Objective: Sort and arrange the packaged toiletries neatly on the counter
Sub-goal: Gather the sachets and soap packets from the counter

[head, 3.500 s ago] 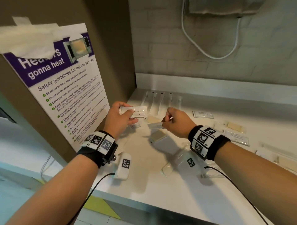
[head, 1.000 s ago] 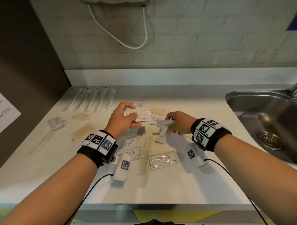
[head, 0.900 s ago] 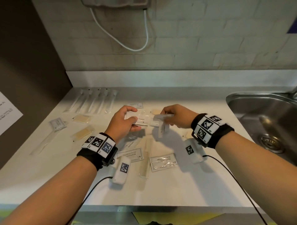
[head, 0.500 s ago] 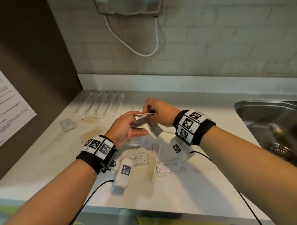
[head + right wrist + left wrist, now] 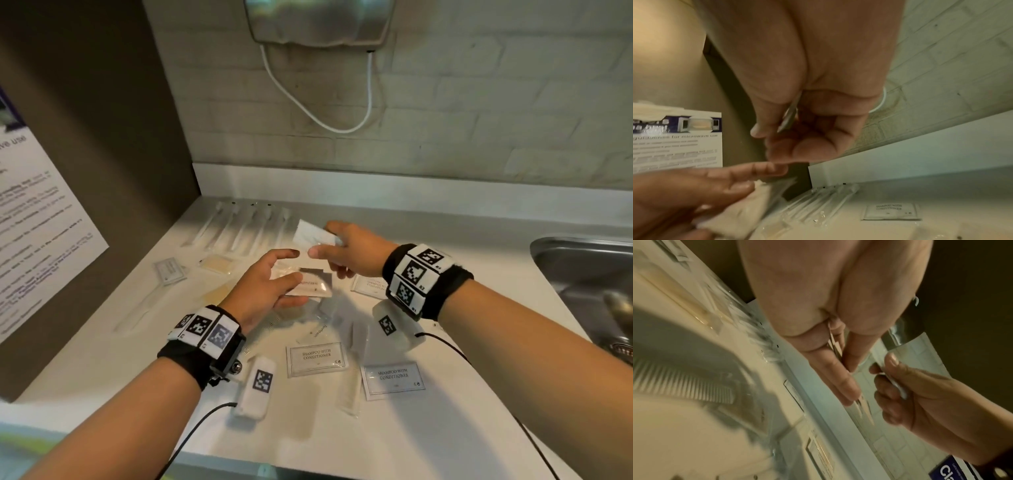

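Note:
My left hand (image 5: 293, 277) hovers over the counter (image 5: 445, 428) and pinches a small stack of flat sachets (image 5: 313, 284) between thumb and fingers; the left wrist view shows their thin edges (image 5: 835, 347) in the grip. Just beyond it, my right hand (image 5: 318, 248) pinches one white sachet (image 5: 310, 233), lifted above the stack; its edge (image 5: 789, 116) shows between thumb and curled fingers. Two "shampoo with conditioner" sachets (image 5: 317, 358) (image 5: 394, 378) lie flat near the front, a third (image 5: 368, 286) under my right wrist. A row of wrapped toothbrushes (image 5: 239, 229) lies at the back.
Soap packets (image 5: 219, 263), a small sachet (image 5: 169, 270) and a long wrapped item (image 5: 137, 311) lie at the left. A wrapped comb (image 5: 354, 373) lies between the shampoo sachets. A steel sink (image 5: 582, 274) is at the right, a hand dryer (image 5: 318, 20) above, a brown panel with a poster (image 5: 37, 219) at the left.
My right hand has lifted its sachet up and toward the back, off the left hand's stack. The left hand's fingers have spread a little. The head view has swung right and tilted up.

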`<state>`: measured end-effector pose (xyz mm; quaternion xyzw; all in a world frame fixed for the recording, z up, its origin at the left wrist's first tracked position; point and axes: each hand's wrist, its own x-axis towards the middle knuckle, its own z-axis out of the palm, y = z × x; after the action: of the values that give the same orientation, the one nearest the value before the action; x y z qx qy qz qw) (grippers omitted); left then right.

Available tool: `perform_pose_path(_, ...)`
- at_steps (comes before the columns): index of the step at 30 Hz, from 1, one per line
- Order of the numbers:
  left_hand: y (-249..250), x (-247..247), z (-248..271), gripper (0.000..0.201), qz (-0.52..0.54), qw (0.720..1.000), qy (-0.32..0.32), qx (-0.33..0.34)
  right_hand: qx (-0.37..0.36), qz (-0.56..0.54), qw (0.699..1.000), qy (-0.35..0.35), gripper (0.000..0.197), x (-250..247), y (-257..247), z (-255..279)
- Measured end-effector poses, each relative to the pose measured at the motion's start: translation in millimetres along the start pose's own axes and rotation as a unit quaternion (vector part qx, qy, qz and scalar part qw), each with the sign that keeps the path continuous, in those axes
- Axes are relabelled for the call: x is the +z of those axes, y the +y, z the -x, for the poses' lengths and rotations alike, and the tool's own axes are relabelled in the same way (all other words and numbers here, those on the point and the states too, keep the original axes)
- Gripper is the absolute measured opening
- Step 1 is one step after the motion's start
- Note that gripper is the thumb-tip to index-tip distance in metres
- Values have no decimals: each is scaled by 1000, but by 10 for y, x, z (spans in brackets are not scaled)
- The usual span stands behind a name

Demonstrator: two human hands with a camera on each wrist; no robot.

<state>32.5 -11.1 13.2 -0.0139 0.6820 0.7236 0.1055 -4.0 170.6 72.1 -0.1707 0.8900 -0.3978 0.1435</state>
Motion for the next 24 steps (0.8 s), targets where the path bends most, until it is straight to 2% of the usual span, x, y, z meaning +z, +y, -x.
perform_pose_path(3,107,-61,-41,25,23,999,21,-10,24,17,999,-35,21,55,44,-9)
perform_pose_path(5,176,-95,-62,27,40,999,25,-5,24,15,999,-45,16,108,62,-29)
perform_pose_path(8,231,-107,-82,25,52,998,26,3,8,8,1000,-4,23,162,67,-75)
perform_pose_path(11,194,-133,-79,24,-4,1000,-7,1,11,-17,998,54,39,241,65,-107)
perform_pose_path(13,161,-179,-93,25,-44,999,-25,-5,19,-17,998,54,42,310,78,-114)
perform_pose_path(17,130,-297,-154,25,-69,997,-19,-12,80,-64,994,31,30,389,219,-62)
perform_pose_path(18,135,-319,-167,24,-73,997,-19,-13,103,-48,993,25,27,412,278,-42)
perform_pose_path(20,136,-357,-196,23,-74,997,-20,-21,131,72,989,-13,20,510,390,8)
perform_pose_path(23,146,-369,-231,22,-65,997,-25,-30,129,289,944,-96,18,723,580,34)
perform_pose_path(24,155,-363,-238,22,-66,997,-27,-31,131,312,937,-87,21,784,639,22)
